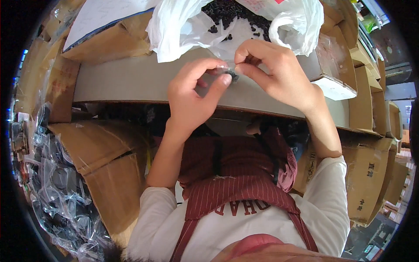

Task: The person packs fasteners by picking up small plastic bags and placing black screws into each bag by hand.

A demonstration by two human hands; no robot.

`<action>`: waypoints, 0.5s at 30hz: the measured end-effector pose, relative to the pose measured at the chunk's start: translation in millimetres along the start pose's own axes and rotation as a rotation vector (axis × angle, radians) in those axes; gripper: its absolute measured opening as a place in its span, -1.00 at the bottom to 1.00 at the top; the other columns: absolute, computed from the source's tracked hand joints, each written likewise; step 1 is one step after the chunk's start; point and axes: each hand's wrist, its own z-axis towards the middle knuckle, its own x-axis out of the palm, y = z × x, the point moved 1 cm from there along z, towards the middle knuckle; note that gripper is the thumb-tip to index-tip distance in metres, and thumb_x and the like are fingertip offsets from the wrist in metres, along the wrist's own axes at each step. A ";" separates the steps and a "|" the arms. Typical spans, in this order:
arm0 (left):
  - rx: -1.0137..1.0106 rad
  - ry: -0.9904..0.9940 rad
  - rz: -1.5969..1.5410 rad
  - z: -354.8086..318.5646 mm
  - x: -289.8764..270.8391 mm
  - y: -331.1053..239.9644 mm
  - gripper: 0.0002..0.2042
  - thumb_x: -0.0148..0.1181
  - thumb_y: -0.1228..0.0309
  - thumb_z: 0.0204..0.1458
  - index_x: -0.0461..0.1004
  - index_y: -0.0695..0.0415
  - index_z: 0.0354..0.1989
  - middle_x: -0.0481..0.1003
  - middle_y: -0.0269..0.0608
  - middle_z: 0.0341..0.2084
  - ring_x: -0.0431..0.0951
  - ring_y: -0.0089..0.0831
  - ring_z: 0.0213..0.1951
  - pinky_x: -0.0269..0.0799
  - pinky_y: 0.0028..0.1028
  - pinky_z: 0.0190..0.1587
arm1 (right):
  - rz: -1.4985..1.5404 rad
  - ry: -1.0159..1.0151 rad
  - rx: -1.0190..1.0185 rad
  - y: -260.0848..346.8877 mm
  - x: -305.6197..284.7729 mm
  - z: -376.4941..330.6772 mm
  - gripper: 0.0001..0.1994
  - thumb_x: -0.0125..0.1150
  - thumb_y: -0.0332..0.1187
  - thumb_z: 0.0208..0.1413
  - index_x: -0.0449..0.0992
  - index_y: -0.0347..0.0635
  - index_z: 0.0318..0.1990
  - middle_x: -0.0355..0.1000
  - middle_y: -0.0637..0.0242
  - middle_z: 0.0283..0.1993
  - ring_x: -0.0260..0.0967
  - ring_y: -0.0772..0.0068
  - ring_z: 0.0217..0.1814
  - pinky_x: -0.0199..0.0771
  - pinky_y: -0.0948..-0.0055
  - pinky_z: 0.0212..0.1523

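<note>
A small clear bag (224,67) with dark pieces (234,77) was held over the counter (122,83), near the white plastic bag (168,37) of black parts (224,15). It was pinched by the left hand (192,85); its edge seemed gripped between thumb and forefinger by the right hand (276,65). A light, steady pinch, with the pieces kept low, seemed best against spilling.
</note>
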 end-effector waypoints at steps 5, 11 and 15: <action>-0.169 -0.054 -0.266 2.1 -0.4 3.0 -0.95 0.30 0.55 0.18 0.59 0.22 -0.22 0.58 -0.39 -0.46 0.51 -0.73 -0.40 0.41 -0.64 -0.35 | 0.201 -0.067 0.188 0.4 10.9 -2.5 -0.82 0.36 -0.49 0.10 0.51 -0.26 -0.16 0.50 0.15 -0.37 0.52 0.13 -0.34 0.50 0.29 -0.29; -0.181 0.069 -0.190 0.4 -6.4 4.2 -0.97 0.23 0.63 0.15 0.52 0.24 -0.31 0.49 -0.41 -0.51 0.48 -0.73 -0.43 0.40 -0.62 -0.35 | 0.191 0.012 0.046 1.8 25.2 3.7 -0.87 0.27 -0.44 0.18 0.50 -0.28 -0.17 0.48 0.08 -0.36 0.49 -0.04 -0.30 0.50 0.16 -0.24; -0.134 0.048 -0.190 -1.0 -8.8 2.7 -0.94 0.19 0.68 0.13 0.50 0.26 -0.35 0.49 -0.37 -0.48 0.47 -0.69 -0.40 0.41 -0.60 -0.30 | 0.176 0.081 0.117 6.6 27.4 5.1 -0.89 0.23 -0.44 0.19 0.44 -0.29 -0.26 0.48 -0.01 -0.32 0.47 -0.18 -0.24 0.46 0.05 -0.23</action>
